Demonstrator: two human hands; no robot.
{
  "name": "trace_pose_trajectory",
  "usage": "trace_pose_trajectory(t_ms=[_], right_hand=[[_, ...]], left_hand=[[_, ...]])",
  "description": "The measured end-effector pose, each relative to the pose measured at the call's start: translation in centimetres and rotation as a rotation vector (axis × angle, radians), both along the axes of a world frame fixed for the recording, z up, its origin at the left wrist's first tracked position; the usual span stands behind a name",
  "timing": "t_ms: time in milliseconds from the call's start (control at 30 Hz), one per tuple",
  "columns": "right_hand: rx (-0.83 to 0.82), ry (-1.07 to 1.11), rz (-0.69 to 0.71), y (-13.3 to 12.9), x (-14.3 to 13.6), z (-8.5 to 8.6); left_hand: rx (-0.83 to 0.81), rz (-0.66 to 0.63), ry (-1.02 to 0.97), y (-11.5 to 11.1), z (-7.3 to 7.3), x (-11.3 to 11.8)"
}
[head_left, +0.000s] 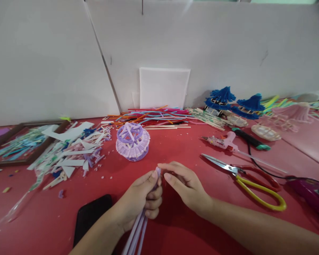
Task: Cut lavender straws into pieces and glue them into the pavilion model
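My left hand (142, 194) is closed around a bundle of lilac pipe cleaners (136, 232). Their upper ends poke out above the thumb, and the long tails hang down toward the lower edge of the view. Close to those upper ends is my right hand (188, 186), its thumb and index finger apart; whether the index fingertip touches the bundle I cannot tell. Just beyond the hands, a round lilac and white pipe-cleaner craft piece (133, 143) stands on the red table (172, 152).
Scissors (235, 170), a pink glue gun (223, 141) and a green-black tool (251, 139) lie right. Blue craft pieces (220, 99) stand behind them. Left are scraps (74, 152), a brown frame (51, 143) and a black phone (91, 216). Colourful pipe cleaners (154, 117) line the wall.
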State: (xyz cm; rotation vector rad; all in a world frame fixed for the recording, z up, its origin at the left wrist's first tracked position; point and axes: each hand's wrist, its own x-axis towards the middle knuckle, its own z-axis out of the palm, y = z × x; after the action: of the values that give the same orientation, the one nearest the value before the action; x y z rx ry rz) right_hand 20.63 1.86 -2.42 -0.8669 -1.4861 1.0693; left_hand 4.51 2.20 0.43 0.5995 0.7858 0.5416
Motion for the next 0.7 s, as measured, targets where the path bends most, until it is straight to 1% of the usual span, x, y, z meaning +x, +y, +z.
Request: trace_pose_trajectory(t_ms=[33, 100, 200, 300, 367, 433, 533, 600, 700], right_hand=[[-0.059, 0.046, 0.024, 0.0, -0.1, -0.1], [-0.192, 0.104, 0.115, 0.2, -0.1, -0.3], [-0.374, 0.094, 0.236, 0.5, 0.0, -0.3], [-0.500, 0.127, 0.247, 0.8, 0.3, -0.2], [-0.547, 0.162, 0.235, 0.9, 0.5, -0.1], [-0.584, 0.182, 0.228, 1.0, 0.6, -0.1], [-0.627, 0.200, 0.235, 1.0, 0.7, 0.0], [-0.625, 0.210, 0.229, 0.9, 0.7, 0.0], [-0.610, 0.224, 0.211, 0.5, 0.5, 0.0]], left_hand=[[0.010, -0.021, 0.021, -0.1, 0.0, 0.0], [0.033, -0.088, 0.075, -0.3, -0.1, 0.1], [0.071, -0.172, 0.139, -0.5, -0.3, 0.1], [0.081, -0.191, 0.176, -0.5, -0.5, 0.2], [0.076, -0.194, 0.205, -0.4, -0.6, 0.2], [0.074, -0.202, 0.193, -0.3, -0.4, 0.2], [0.037, -0.249, 0.050, -0.2, 0.0, -0.1], [0.003, -0.283, -0.049, -0.1, 0.1, -0.4], [-0.005, -0.308, -0.111, 0.0, 0.2, -0.8]])
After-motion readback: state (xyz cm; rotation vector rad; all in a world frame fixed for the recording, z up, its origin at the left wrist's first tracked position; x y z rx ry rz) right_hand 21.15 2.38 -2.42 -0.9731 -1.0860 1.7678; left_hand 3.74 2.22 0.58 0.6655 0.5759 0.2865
